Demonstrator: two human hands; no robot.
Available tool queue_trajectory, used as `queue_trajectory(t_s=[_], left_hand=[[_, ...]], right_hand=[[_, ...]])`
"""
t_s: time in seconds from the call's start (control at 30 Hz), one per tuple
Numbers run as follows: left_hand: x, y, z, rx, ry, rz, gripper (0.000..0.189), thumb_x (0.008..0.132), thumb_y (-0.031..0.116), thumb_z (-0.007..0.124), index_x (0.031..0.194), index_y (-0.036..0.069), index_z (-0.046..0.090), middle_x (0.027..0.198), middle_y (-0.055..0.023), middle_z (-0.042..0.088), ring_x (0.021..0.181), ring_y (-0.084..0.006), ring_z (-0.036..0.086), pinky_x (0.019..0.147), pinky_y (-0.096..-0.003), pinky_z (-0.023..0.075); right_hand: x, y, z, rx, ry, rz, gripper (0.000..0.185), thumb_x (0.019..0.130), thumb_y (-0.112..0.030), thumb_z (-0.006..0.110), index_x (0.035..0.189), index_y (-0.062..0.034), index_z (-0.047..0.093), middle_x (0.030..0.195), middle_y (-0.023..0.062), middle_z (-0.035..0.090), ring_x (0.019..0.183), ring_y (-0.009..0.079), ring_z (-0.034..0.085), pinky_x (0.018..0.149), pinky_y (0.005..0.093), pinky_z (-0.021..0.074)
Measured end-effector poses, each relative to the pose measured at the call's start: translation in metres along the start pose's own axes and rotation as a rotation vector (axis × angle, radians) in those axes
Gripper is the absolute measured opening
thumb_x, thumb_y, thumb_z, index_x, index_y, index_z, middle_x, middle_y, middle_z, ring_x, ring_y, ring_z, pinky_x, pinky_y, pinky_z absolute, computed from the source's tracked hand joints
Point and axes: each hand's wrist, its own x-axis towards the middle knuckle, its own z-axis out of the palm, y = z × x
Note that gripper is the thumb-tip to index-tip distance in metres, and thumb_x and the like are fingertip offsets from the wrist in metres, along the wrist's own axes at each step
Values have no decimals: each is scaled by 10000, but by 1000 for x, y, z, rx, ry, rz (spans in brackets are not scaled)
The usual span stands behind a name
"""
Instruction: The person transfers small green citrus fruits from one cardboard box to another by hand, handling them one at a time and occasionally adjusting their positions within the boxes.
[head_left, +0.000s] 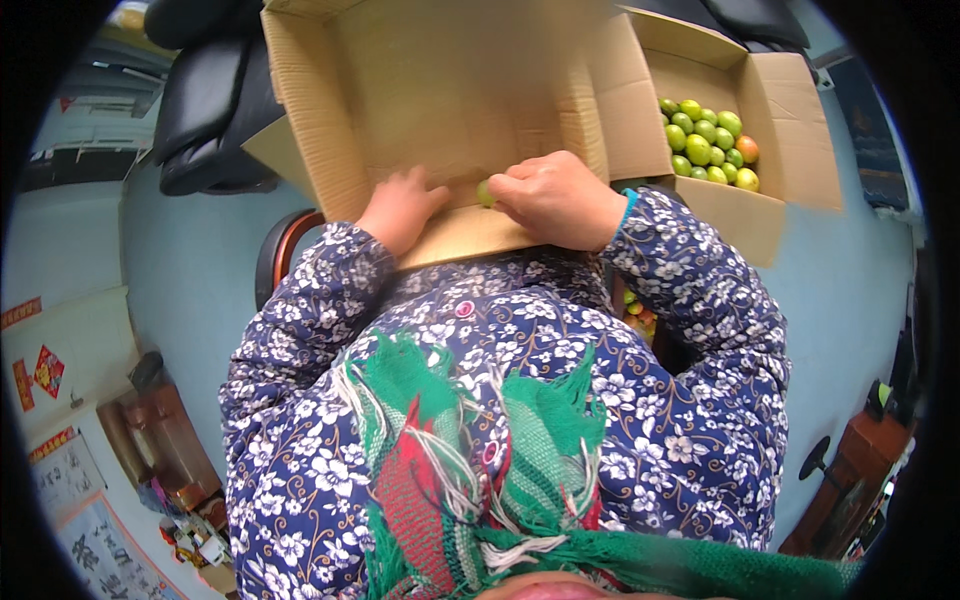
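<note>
An open cardboard box (450, 112) sits before me, its near edge close to my lap. My right hand (562, 199) reaches over that edge, its fingers closed around a small round green fruit (485, 193); most of the fruit is hidden by the fingers. To its left, my left hand (401, 206) is inside the box near the same edge, blurred, thumb apart from the fingers and nothing visible between them. A dark blur hides part of the box's far side.
On the right, a second open cardboard box (795, 127) holds several green fruits (698, 150), a few reddish. More fruit (639, 319) shows below my right forearm. A black padded seat (202, 112) stands at the left, and a chair's curved armrest (281, 255) shows beside my left sleeve.
</note>
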Motion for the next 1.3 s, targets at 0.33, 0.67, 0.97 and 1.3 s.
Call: queue_trajectory(t_s=[0.33,0.67,0.97,1.3], left_hand=[[-1,-1,-6,-63,-95,-4,309,943,88,528,1227,136,639,1142,-232,552,1075,-425,612,903,-471,547],[-3,-2,2,-188,-24,-69,326,913,23,530,1210,107,633,1135,-263,529,1076,-454,596,932,-459,519],[-1,-17,-16,-475,250,-94,517,707,-156,631,1156,96,583,1080,-214,541,1022,-445,572,880,-455,498],[6,13,-60,-1348,163,-65,457,878,58,770,1278,-9,559,1071,-61,650,957,-118,640,849,-257,537]], right_hand=[[-2,1,3,-5,-38,11,120,821,-117,660,861,-60,562,760,101,650,734,315,690,642,414,557],[-1,-3,7,28,-27,-10,115,862,-137,657,850,-53,579,747,114,653,737,333,687,646,421,551],[2,-2,4,17,56,90,94,826,-94,654,864,-63,574,754,123,663,753,346,700,640,442,555],[14,-11,0,178,336,141,443,825,-70,751,1250,-126,637,1011,139,663,865,343,699,738,406,597]])
